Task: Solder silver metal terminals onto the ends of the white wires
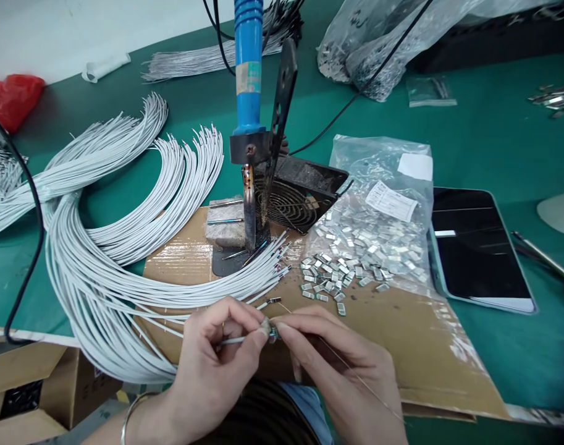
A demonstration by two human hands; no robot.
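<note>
- At your left, many smooth, round white cables (pixel 124 290) lie in thick curved bundles, with their cut ends fanned to the right.
- In the middle, a soldering iron with a ribbed blue handle (pixel 248 74) points its metal tip downward, beside a black fan with a round grille (pixel 288 204).
- Further right, small flat rectangular silvery pieces (pixel 330 272) are scattered on the brown cardboard sheet (pixel 402 346), near a crinkled transparent plastic bag (pixel 378 179).
- The single white cable (pixel 232 340) is between your hands, over the cardboard; its long axis goes from left to right, and its end points to your right hand.
- Your left hand (pixel 221 371) has thumb and forefinger pressed together, pinching this cable near its end.
- Your right hand (pixel 341 358) pinches the small green-and-silver piece (pixel 273 335) at that end; a thin metallic wire (pixel 365 386) runs across this hand.
</note>
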